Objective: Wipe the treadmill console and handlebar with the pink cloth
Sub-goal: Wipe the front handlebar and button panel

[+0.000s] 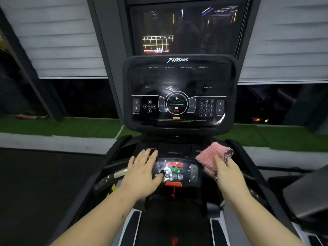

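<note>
The black treadmill console (179,91) stands upright ahead of me, with a dark touch panel, a keypad and START/STOP marks. Below it lies the lower control panel (175,172) with red and green buttons, set on the handlebar (113,174). My left hand (143,173) rests flat, fingers spread, on the left side of that panel, holding nothing. My right hand (225,171) grips the folded pink cloth (213,156) at the right side of the panel, over the right tray area.
A dark TV screen (186,27) sits above the console. White blinds and dark windows flank it, with a green turf strip (62,125) below. The treadmill belt (175,222) runs under my arms. Another machine (307,196) stands at the right.
</note>
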The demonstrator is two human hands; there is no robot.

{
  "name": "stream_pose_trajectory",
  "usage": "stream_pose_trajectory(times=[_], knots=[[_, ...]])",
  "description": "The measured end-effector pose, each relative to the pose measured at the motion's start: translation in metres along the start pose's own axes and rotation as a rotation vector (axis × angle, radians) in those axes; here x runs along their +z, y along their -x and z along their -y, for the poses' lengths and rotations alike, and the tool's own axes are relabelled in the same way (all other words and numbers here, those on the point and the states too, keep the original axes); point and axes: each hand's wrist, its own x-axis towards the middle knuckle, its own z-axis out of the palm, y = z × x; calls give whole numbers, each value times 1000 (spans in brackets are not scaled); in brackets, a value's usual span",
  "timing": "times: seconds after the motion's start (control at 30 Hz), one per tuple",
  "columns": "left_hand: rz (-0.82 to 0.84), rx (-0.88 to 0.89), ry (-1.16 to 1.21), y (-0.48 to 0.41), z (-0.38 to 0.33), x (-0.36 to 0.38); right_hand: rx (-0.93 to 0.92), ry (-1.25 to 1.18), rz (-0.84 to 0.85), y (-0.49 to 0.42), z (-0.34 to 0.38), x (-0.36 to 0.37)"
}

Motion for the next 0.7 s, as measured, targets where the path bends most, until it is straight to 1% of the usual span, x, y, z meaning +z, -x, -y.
stream_pose_trajectory(times=[0.07, 0.17, 0.27, 0.4, 0.57, 0.7], knots=[[46, 7, -47, 1, 19, 10, -21, 65, -59, 5, -7, 11], [71, -10, -66, 2, 43, 20, -39, 183, -135, 10, -16, 30], [94, -29, -57, 3, 57, 28, -124, 236, -95, 15, -29, 47], [130, -30, -26, 2, 64, 36, -219, 483, -30, 15, -48, 68], [142, -25, 32, -2, 69, 39, -229, 760, -42, 10, -65, 87], [125, -24, 42, -3, 70, 43, -302, 923, -47, 12, -73, 103]])
